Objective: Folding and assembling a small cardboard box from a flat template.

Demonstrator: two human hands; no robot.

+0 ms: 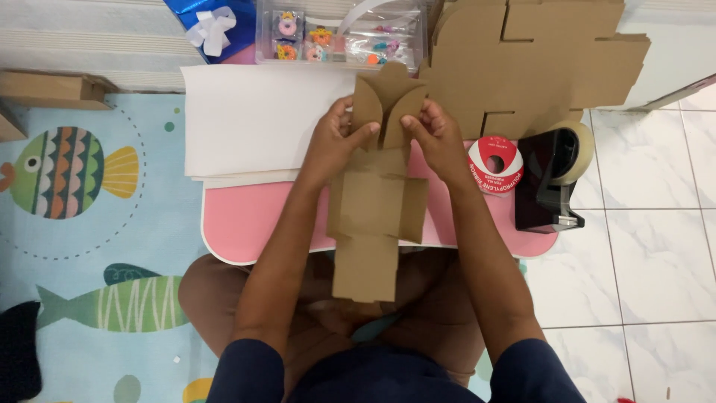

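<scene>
Over the pink tabletop [239,216], the left hand [332,145] and right hand [440,142] pinch the rounded flaps of 1 die-cut cardboard box blank [377,205], likely light, stiff, best gripped near creases.

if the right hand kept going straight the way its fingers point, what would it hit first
The right hand points inward across the cardboard box blank, so it would probably meet the left hand first, at the fingertips; depth is hard to judge.

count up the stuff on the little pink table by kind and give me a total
Brown die-cut cardboard box blank held in both hands: 1
Stack of flat brown cardboard blanks: 1
White paper sheet pile: 1
Red ribbon spool: 1
Black tape dispenser: 1
Clear plastic organiser box: 1
Total: 6
</scene>
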